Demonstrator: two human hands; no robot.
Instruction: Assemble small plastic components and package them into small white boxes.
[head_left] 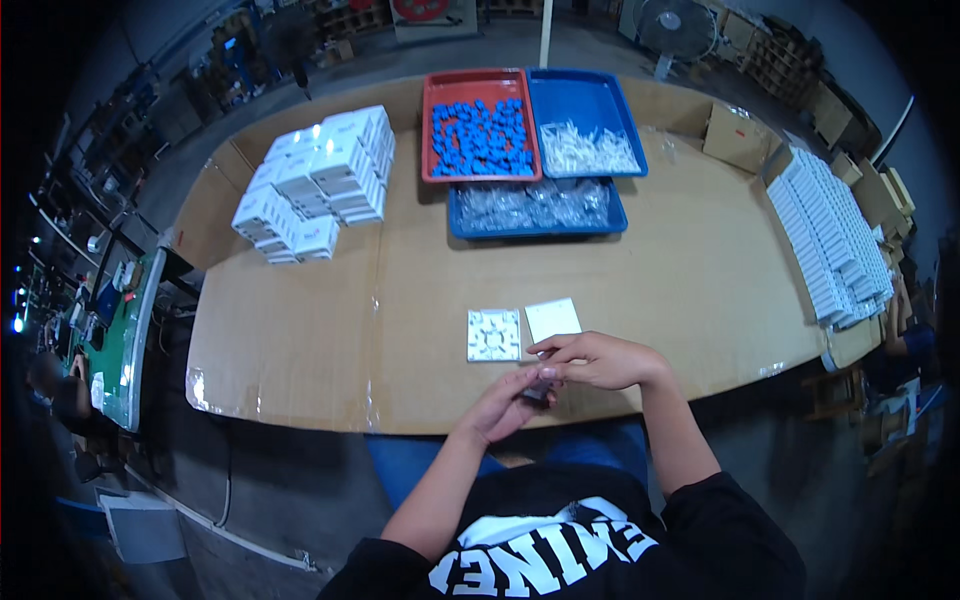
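Note:
My left hand is near the table's front edge, its fingers curled round a small dark or see-through thing that I cannot make out. Over it lies my right hand, its thumb and fingertips meeting the left fingertips; what they pinch is hidden. Just beyond the hands, a white square plastic piece with a moulded inner pattern rests flat on the table. Beside it on the right is a plain white square plate, its near edge close to my right fingers.
A red tray of small blue parts and a blue tray of white parts stand at the back. Before them sits a blue tray of clear bags. White boxes are stacked left; stacked white pieces line the right edge.

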